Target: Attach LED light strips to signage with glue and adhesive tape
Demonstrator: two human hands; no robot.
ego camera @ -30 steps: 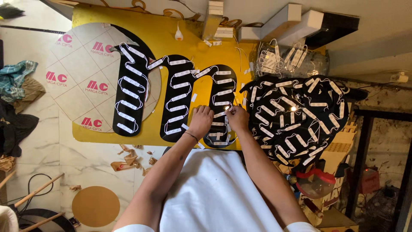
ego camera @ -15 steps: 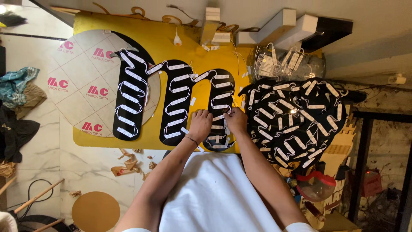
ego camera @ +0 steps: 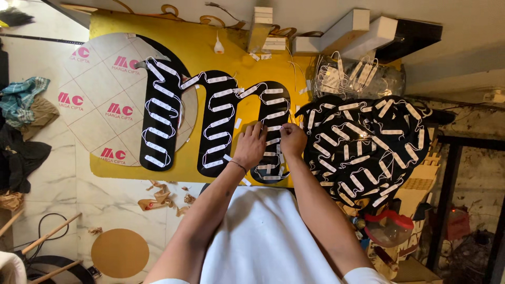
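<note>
A black letter-shaped panel [ego camera: 158, 121] with three legs lies on a yellow board [ego camera: 200, 50], covered with chains of small white light modules joined by thin wires. My left hand [ego camera: 251, 145] rests flat on the rightmost leg, fingers pressing on the modules. My right hand [ego camera: 292, 138] is just beside it at the leg's right edge, fingertips pinched on a white module [ego camera: 275, 128] and its wire. To the right lies a pile of black shapes [ego camera: 368, 142] also strung with white modules.
A clear bag of spare modules [ego camera: 357, 79] and white boxes [ego camera: 344, 31] lie beyond the pile. A round clear disc with red marks [ego camera: 100, 105] lies left on the board. Paper scraps [ego camera: 158, 197], a brown disc [ego camera: 120, 252], sticks and cloths are on the marble floor.
Both hands have shifted slightly up along the rightmost leg of the black panel; the right hand's fingers now pinch a module near the edge. The view has moved little.
</note>
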